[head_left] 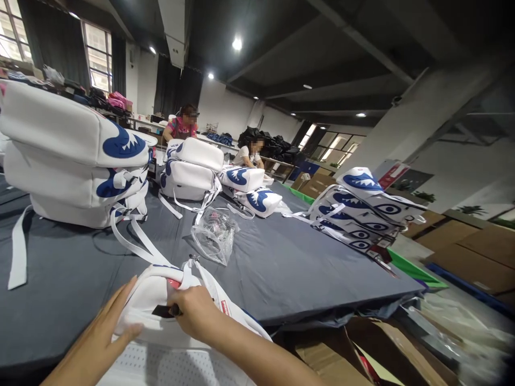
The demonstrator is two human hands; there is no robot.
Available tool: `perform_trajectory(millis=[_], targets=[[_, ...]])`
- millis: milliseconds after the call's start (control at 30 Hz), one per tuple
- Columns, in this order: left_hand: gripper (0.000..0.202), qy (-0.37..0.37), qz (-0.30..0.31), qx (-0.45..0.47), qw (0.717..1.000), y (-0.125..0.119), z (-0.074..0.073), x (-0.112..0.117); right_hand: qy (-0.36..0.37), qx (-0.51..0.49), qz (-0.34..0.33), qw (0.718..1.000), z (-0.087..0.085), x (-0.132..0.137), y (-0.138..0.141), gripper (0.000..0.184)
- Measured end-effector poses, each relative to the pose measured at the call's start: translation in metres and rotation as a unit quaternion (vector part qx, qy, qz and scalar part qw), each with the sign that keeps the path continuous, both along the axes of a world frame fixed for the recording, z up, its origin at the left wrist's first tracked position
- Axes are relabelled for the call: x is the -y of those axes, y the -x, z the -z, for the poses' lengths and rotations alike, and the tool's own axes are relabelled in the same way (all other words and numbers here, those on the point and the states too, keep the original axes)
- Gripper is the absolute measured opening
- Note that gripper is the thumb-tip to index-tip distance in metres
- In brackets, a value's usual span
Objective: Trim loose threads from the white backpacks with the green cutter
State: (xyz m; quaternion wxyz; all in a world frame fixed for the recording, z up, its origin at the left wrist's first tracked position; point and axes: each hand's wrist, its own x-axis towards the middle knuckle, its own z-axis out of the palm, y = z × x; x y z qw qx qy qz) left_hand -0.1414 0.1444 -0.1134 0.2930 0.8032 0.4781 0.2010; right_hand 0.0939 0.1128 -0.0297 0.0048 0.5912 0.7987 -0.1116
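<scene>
A white backpack [177,348] lies in front of me at the table's near edge, its top turned toward the table. My left hand [115,321] rests along the bag's left side, fingers stretched and thumb apart. At the bag's top, my right hand [197,313] is closed, fingers curled against the fabric. A small dark piece [163,311] shows beside its fingertips; what exactly the fingers hold is hidden. White straps loop at the far side of the bag, and a small red label [224,307] shows on its right.
White backpacks with blue prints form a left stack [52,161], a middle stack [193,166] and a right stack [358,209] on the grey-covered table [281,262]. A clear plastic bag [215,236] lies mid-table. Two people work beyond. Cardboard boxes [382,348] stand below right.
</scene>
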Motion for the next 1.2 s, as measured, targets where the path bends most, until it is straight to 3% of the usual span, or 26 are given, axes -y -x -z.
perform_trajectory(millis=[67, 167, 367, 567, 800, 1200], targets=[[0.078, -0.004, -0.022, -0.003, 1.0, 0.007, 0.012, 0.012, 0.029, 0.055, -0.038, 0.997, -0.001, -0.003, 0.006, 0.029], [0.073, -0.007, -0.044, -0.001, 0.999, 0.005, 0.015, 0.018, 0.041, 0.099, -0.048, 0.993, -0.002, -0.005, 0.014, 0.027], [0.071, -0.071, -0.069, 0.022, 0.995, -0.001, 0.02, 0.014, 0.039, 0.106, -0.047, 0.993, -0.004, -0.001, 0.02, 0.024], [0.072, -0.114, -0.069, 0.056, 0.99, 0.0, 0.032, 0.012, 0.085, 0.115, -0.069, 0.987, 0.0, -0.02, 0.028, 0.028], [0.073, -0.123, -0.071, 0.051, 0.989, 0.0, 0.033, 0.013, 0.089, 0.133, -0.116, 0.98, 0.003, -0.021, 0.033, 0.02], [0.073, -0.134, -0.071, 0.049, 0.987, -0.001, 0.028, 0.015, 0.06, 0.137, -0.07, 0.986, 0.009, -0.009, 0.031, 0.02]])
